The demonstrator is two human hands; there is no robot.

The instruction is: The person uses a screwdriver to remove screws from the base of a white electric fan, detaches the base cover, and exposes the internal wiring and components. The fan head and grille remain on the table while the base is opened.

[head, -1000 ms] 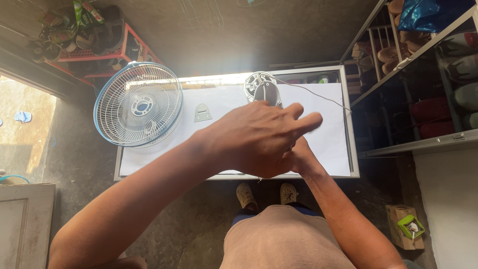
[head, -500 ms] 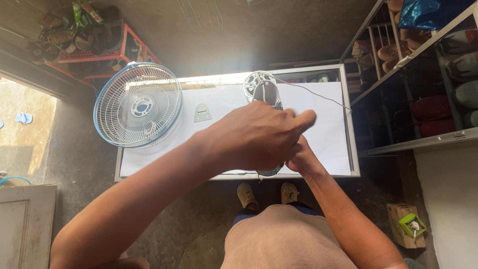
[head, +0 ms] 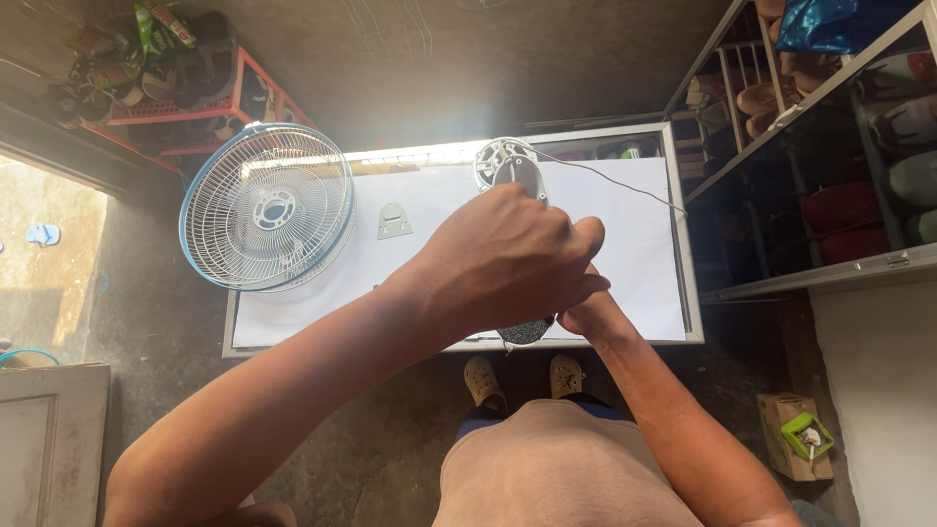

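The left hand (head: 503,259) is reaching in over the white sheet-covered tabletop (head: 644,254), its fingers curling closed around a round grey fan part with a dark meshed edge (head: 527,332); only the lower rim of that part is showing beneath the knuckles, just above the near edge of the tabletop; the right hand (head: 586,310) is sitting under and behind the left one, mostly hidden, and it is pressing up against the same part, though whether its fingers are closing on it I cannot tell. Just beyond the hands, a round grey fan motor housing with a pale oval plate (head: 509,166) is lying at the far side of the tabletop, and a thin wire (head: 615,181) is trailing from it towards the right. A small grey arched bracket (head: 394,221) is lying on the sheet to the left of the hands; further left, a round white wire fan guard with a blue rim (head: 266,207) is overhanging the left end of the tabletop. A metal shelving unit holding shoes (head: 820,146) is standing to the right; a red crate rack with more shoes (head: 166,78) is standing at the upper left; the person's sandalled feet (head: 517,379) are showing below the tabletop.
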